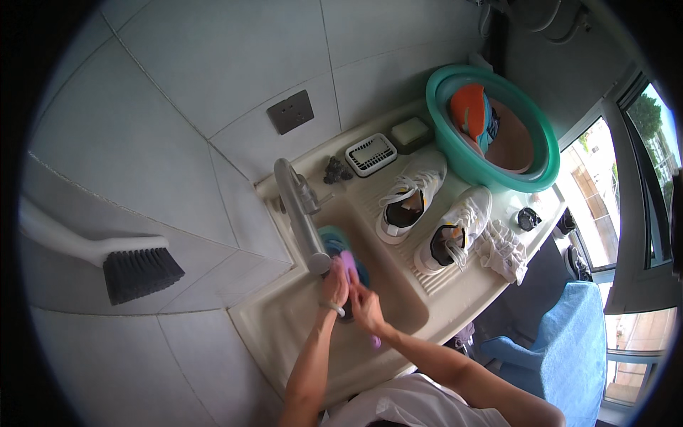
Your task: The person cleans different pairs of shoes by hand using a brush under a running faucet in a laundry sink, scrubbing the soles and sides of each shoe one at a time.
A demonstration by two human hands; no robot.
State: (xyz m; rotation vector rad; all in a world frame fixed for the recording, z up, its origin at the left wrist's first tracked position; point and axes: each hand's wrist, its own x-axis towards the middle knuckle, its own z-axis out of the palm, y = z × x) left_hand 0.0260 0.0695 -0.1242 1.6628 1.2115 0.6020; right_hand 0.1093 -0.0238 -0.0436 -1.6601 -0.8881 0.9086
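Observation:
My right hand (367, 308) grips a purple long-handled cleaning tool (348, 262), probably a brush, whose handle end sticks out below the fist. My left hand (336, 285), with a pale bangle at the wrist, lies along its upper part; how far its fingers close is hidden. Both hands are in the basin of a beige laundry sink (387, 283), just below the grey faucet (301, 219). Under them is a blue-green container (332, 235), mostly covered. To the right, two white sneakers (413, 195) (453, 232) with untied laces rest on the ribbed washboard.
Behind the sneakers are a white soap dish (371, 155), a soap bar (410, 131) and a dark scouring pad (338, 171). Green basins (493, 181) holding cloths stand at the far corner. White crumpled cloth (501, 251) and a dark watch (528, 219) lie near the edge. A white-handled brush (141, 272) hangs left.

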